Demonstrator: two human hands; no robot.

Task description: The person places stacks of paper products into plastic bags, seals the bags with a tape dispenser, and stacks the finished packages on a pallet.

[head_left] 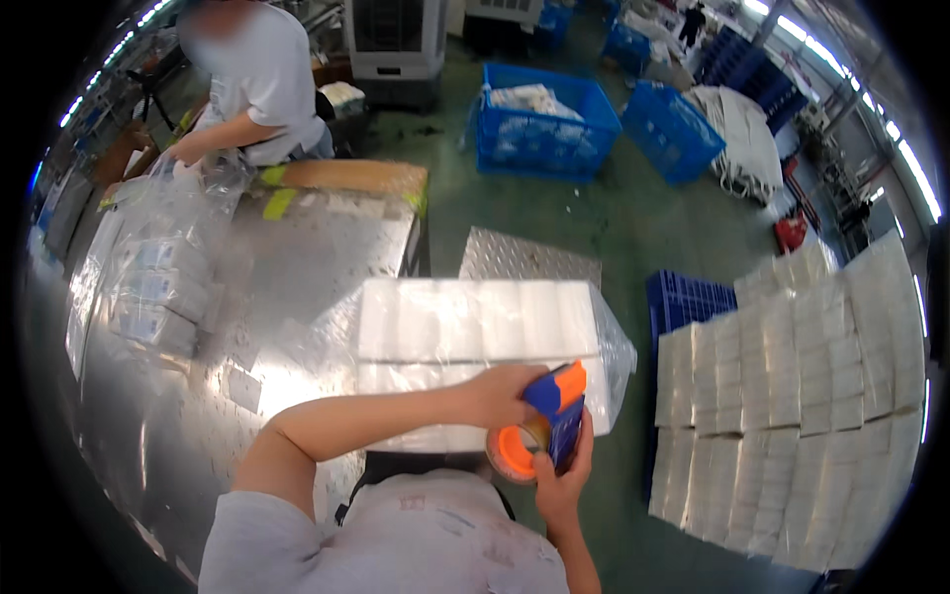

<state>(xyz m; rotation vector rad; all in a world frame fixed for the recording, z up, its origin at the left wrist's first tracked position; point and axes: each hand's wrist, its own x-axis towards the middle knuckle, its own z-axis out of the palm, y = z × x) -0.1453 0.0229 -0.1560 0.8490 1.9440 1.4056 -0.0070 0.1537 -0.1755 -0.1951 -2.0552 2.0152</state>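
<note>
My right hand (566, 483) is closed around a blue and orange tape dispenser (566, 426), which carries a roll of tape (511, 453) with an orange hub. From the left, my left hand (503, 392) reaches across and is closed at the dispenser's blue upper end; its fingertips are partly hidden. Beneath both hands lies a large pack of white bundles (475, 317) in a clear plastic bag. The bag's loose end (618, 346) sticks out at the right of the pack. My left forearm covers part of the pack's near rows.
The pack rests on a metal table (297, 257). Across it, a co-worker (262, 89) handles a clear bag (163, 267) of white packs. At right, wrapped white packs (792, 396) are stacked by a blue pallet (683, 297). Blue crates (544, 148) stand on the floor beyond.
</note>
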